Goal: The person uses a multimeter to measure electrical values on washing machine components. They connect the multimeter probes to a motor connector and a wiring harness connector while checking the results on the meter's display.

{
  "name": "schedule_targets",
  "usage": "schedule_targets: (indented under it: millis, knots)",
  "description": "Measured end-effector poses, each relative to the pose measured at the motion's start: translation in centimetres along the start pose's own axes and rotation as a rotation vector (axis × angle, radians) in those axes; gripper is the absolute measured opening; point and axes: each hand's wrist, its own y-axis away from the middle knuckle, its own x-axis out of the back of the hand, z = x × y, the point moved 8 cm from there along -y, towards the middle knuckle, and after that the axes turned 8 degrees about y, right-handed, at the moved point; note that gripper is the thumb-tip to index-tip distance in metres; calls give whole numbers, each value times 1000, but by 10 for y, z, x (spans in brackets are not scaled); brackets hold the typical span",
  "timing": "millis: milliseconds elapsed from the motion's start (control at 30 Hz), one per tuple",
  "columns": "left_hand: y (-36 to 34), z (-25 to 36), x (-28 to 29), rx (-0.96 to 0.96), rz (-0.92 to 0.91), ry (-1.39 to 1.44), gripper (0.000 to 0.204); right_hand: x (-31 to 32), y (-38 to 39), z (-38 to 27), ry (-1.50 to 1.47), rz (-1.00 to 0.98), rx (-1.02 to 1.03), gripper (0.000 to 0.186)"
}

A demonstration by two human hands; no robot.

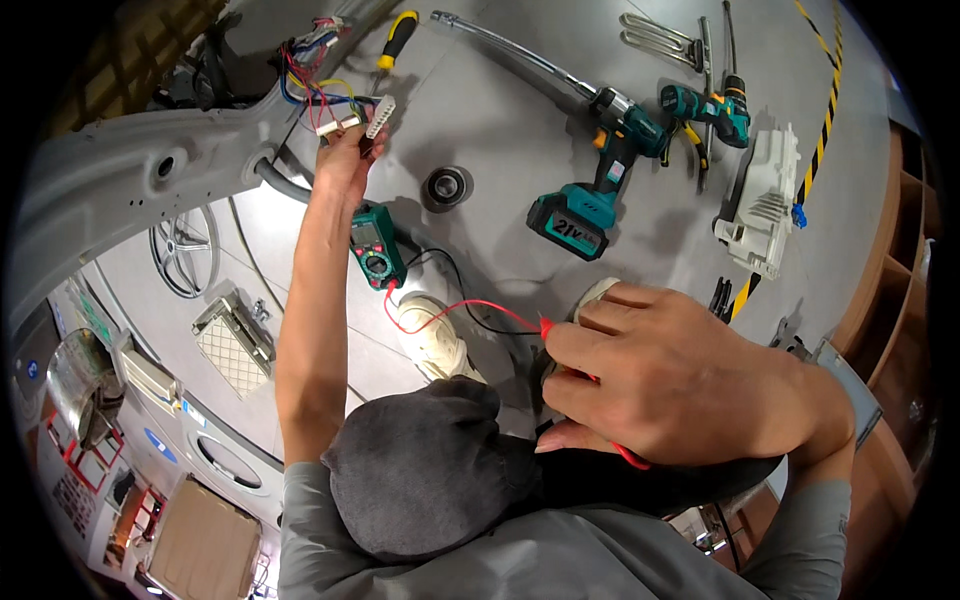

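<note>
My left hand (346,165) is closed on white plug connectors (380,117) at the end of a wire bundle (318,92), beside a grey metal machine frame (150,165). Red, blue and yellow wires run up from them. Closer to me, on the right, my right hand (680,370) pinches a red test probe (545,326), its tip pointing up and away from the connectors. A red lead (478,302) and a black lead (458,275) run from a green multimeter (374,248), which lies just below my left hand.
A yellow-black screwdriver (399,40) lies beyond the connectors. Rightward are a large green cordless tool (612,150) with a long shaft, a smaller drill (712,108), a heating element (655,38) and a white plastic part (765,205). A black ring (446,188) sits mid-floor, a pulley wheel (184,250) left.
</note>
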Motion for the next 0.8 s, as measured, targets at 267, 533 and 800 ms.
schedule_targets:
  millis: [267, 533, 800]
  knots:
    - [64, 33, -50, 44, -190, 209, 12, 0, -11, 3, -5, -43, -33, 34]
    - [85, 65, -61, -139, -172, 99, 20, 2, -22, 5, -8, -13, -16, 35]
    - [87, 72, -67, -187, -193, 79, 21, 3, -29, 6, -8, 23, -8, 35]
